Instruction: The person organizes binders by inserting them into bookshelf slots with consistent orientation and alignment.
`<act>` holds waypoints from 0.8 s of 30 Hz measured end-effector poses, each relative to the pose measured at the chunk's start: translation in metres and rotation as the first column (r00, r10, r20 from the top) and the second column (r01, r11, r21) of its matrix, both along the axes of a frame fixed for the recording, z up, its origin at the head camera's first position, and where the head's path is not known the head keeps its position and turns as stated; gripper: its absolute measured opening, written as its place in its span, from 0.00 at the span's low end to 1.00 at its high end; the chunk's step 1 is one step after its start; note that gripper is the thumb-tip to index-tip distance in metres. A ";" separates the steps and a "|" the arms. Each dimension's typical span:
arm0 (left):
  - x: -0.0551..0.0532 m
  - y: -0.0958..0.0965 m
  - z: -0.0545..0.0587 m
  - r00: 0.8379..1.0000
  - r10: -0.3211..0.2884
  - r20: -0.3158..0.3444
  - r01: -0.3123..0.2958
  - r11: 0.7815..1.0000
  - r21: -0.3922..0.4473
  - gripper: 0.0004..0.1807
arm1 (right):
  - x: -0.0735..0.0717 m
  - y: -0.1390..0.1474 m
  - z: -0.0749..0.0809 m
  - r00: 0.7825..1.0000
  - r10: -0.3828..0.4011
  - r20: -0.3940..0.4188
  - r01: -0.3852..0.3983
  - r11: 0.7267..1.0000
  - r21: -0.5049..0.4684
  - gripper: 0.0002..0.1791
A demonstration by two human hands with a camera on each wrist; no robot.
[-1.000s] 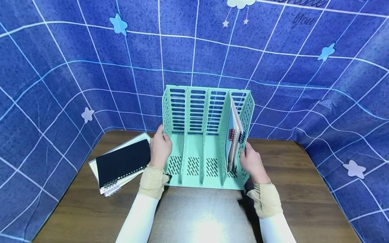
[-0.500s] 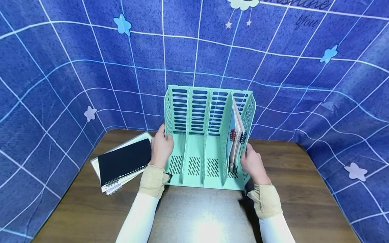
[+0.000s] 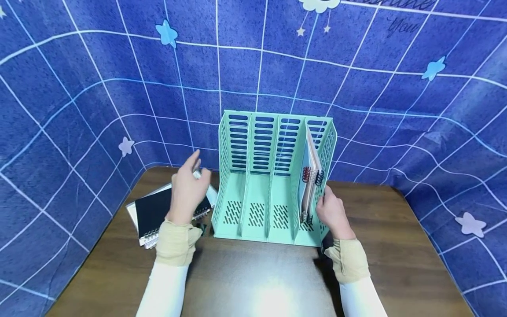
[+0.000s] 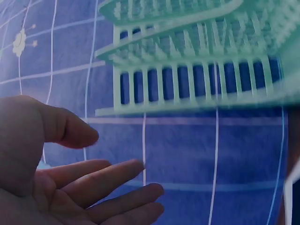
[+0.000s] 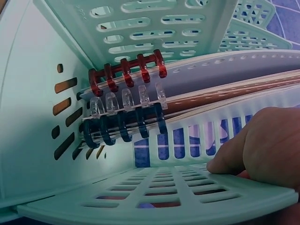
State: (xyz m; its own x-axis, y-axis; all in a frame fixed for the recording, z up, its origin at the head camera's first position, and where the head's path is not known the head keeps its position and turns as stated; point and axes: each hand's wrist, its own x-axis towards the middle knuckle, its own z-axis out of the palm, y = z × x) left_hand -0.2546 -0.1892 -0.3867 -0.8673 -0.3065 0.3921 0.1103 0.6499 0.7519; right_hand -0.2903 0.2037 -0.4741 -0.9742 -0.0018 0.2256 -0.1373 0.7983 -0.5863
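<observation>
A mint-green file rack point(image 3: 255, 185) with several upright slots stands on the table. Ring-bound notebooks point(image 3: 310, 180) lean in its rightmost slot; the right wrist view shows red, clear and dark binding rings point(image 5: 126, 124). My right hand point(image 3: 332, 211) grips the rack's right side panel, thumb on the inner face point(image 5: 267, 145). Left of the rack, my left hand point(image 3: 188, 189) hovers over a pile of notebooks with a black cover on top point(image 3: 152, 211). In the left wrist view its fingers point(image 4: 108, 183) are extended and loosely spread, holding nothing, apart from the rack.
The brown wooden table point(image 3: 253, 281) reaches forward to a blue checked cloth point(image 3: 190, 101) that hangs behind and at both sides. A bright light reflection lies on the table's near middle.
My left hand has let go of the rack's left side and moved left over the notebook pile. My right hand keeps its grip, and the view has shifted slightly.
</observation>
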 end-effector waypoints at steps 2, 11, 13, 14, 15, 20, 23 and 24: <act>0.003 -0.014 0.000 1.000 0.024 0.012 -0.023 0.999 -0.040 0.32 | -0.003 0.001 0.002 1.000 0.001 -0.007 -0.001 1.000 0.007 0.24; 0.007 -0.060 -0.032 0.953 -0.025 0.302 0.105 0.962 -0.252 0.35 | -0.008 0.003 0.009 1.000 0.012 -0.010 -0.011 1.000 0.009 0.26; 0.004 -0.066 -0.046 0.924 -0.048 0.379 0.166 0.944 -0.284 0.38 | -0.007 0.003 0.009 1.000 0.009 -0.012 -0.009 1.000 0.010 0.26; 0.002 -0.069 -0.052 0.909 -0.060 0.412 0.197 0.934 -0.299 0.40 | -0.007 0.004 0.008 1.000 0.007 -0.011 -0.007 1.000 0.008 0.26; 0.001 -0.071 -0.059 0.894 -0.073 0.443 0.227 0.924 -0.306 0.41 | -0.007 0.004 0.008 1.000 0.005 -0.011 -0.005 1.000 0.006 0.26; -0.004 -0.080 -0.084 0.844 -0.137 0.519 0.352 0.871 -0.342 0.41 | -0.005 0.003 0.004 1.000 0.006 0.004 -0.006 1.000 -0.005 0.26; -0.003 -0.085 -0.091 0.829 -0.157 0.537 0.393 0.846 -0.359 0.39 | -0.004 0.003 0.001 1.000 0.011 0.016 -0.011 1.000 -0.011 0.27; -0.003 -0.087 -0.093 0.827 -0.162 0.539 0.403 0.839 -0.365 0.39 | -0.003 0.003 0.001 1.000 0.012 0.017 -0.012 1.000 -0.013 0.27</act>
